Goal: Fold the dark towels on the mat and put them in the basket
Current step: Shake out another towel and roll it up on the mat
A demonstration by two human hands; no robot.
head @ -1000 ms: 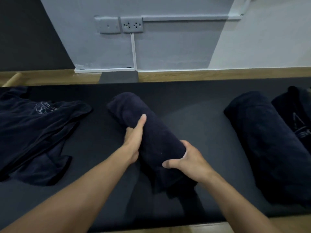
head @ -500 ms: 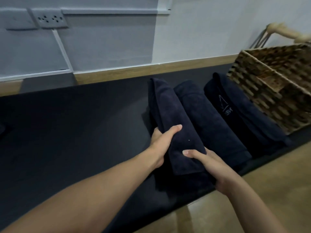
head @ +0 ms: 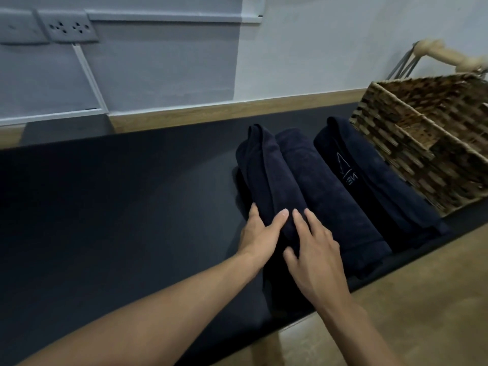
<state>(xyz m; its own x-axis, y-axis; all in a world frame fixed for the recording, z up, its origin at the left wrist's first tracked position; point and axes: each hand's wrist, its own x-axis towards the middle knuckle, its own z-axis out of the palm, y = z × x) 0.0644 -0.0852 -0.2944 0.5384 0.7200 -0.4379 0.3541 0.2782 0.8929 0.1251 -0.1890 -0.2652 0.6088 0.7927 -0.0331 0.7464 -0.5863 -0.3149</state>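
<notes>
Black mat (head: 118, 207) runs under both forearms. On it the left hand (head: 260, 233) clasps the near end of a rolled towel (head: 266, 175) between thumb and fingers. The right hand (head: 314, 257) lies on top, fingers straight and slightly apart. Rightward lie a second towel (head: 324, 191), touching it, and a third towel (head: 380, 180). Farther right stands the wicker basket (head: 422, 146).

Grey double wall socket (head: 70, 27) up top left, with thin white plastic cable trunking (head: 88, 75) running down the wall below it. Light brown wooden surface (head: 422, 299) bottom right.
</notes>
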